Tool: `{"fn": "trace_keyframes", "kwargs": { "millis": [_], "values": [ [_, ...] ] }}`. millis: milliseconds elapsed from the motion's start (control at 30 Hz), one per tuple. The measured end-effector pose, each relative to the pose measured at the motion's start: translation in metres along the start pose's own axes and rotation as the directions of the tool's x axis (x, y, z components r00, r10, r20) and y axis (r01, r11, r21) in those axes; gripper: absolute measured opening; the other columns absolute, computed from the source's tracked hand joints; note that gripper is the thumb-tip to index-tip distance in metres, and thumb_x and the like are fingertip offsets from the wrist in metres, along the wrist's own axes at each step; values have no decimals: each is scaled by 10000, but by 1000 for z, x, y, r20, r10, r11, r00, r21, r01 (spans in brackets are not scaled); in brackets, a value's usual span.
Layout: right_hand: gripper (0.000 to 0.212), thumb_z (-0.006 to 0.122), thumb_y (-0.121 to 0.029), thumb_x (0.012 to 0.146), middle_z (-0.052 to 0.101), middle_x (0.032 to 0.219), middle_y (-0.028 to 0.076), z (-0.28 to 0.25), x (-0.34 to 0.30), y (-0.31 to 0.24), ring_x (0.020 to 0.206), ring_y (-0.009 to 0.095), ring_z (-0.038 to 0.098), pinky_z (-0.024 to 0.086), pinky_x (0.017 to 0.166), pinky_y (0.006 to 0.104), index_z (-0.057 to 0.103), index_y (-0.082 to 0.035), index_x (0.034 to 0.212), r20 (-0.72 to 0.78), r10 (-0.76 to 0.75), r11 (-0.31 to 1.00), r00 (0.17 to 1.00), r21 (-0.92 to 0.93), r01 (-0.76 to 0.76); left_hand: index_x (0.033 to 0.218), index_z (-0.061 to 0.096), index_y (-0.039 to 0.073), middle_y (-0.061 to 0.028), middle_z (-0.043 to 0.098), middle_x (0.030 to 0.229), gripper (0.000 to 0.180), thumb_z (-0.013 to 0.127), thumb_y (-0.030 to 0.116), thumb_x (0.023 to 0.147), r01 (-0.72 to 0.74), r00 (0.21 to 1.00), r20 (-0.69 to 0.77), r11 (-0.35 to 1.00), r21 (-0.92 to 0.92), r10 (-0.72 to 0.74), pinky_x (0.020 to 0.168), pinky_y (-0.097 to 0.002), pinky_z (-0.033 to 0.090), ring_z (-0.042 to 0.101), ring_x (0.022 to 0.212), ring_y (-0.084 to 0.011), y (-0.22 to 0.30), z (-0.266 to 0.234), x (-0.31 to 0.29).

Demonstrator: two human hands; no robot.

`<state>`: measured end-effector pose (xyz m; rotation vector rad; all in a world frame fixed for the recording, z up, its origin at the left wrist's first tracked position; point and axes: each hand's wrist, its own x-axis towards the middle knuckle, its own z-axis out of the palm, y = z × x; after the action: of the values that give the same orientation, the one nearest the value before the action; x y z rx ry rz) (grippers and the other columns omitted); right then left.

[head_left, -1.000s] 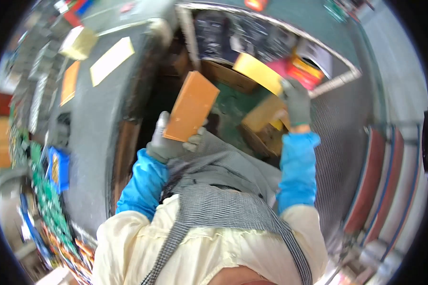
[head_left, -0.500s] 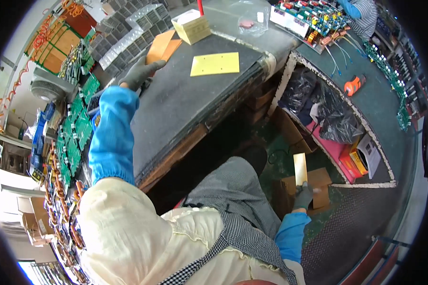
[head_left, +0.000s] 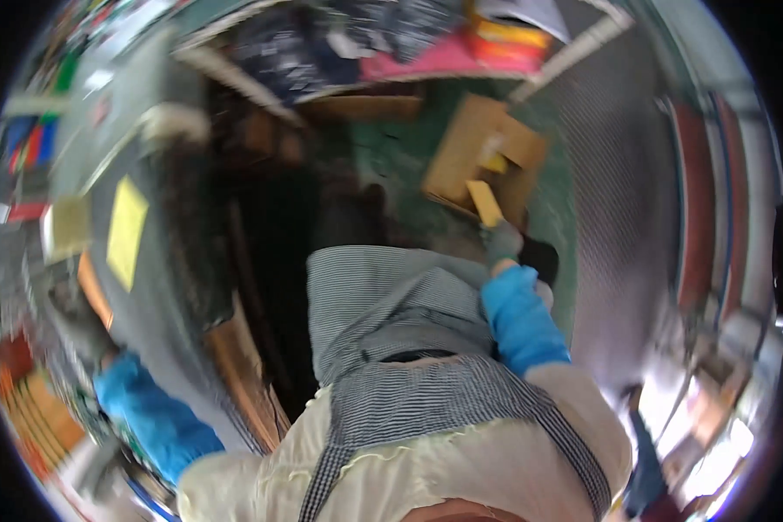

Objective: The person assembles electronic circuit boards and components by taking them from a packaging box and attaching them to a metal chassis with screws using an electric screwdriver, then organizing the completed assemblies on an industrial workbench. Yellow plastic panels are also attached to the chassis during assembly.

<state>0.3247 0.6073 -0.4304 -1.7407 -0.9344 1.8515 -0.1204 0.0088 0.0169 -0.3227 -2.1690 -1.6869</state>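
My right hand (head_left: 502,242), in a grey glove, is closed on the end of a small flat yellow rectangular piece (head_left: 485,204). The piece is held over the near side of an open cardboard box (head_left: 451,161) on the floor. Inside the box lies something yellow (head_left: 496,163), too small to make out. At the far left, my gloved left hand (head_left: 80,324) is at the workbench beside an orange sheet (head_left: 95,289); motion smears its fingers. A yellow sheet with small holes (head_left: 128,233) lies on the dark bench top, next to a yellow block-shaped stack (head_left: 66,228).
The dark workbench (head_left: 170,304) runs along my left. Ahead, a shelf with a pale edge (head_left: 574,56) holds black plastic bags (head_left: 278,56) and a pink item (head_left: 422,58). Ridged dark matting (head_left: 613,191) covers the floor on the right.
The view has swung right and down, toward the floor. My right hand has brought the yellow piece over the cardboard box. My left hand remains by the orange sheet, now blurred.
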Motion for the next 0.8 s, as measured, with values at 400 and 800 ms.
{"fn": "trace_keyframes", "kwargs": {
  "millis": [400,800],
  "values": [
    [246,563,-183,977,715,909,152,54,61,-40,701,288,706,553,579,356,621,-9,1142,-46,363,790,931,544,-281,1188,591,37,-177,672,1111,351,618,219,890,-591,-193,972,775,-224,134,894,-469,531,641,1062,-373,-19,553,-378],
    [253,578,-83,959,670,1126,140,40,85,23,940,328,696,586,858,449,588,-21,1205,-77,444,690,892,665,-286,1463,405,111,-253,436,1448,631,624,235,885,-581,-444,644,747,322,-623,1112,-454,369,434,1345,-410,-172,673,-502]
  ]
}}
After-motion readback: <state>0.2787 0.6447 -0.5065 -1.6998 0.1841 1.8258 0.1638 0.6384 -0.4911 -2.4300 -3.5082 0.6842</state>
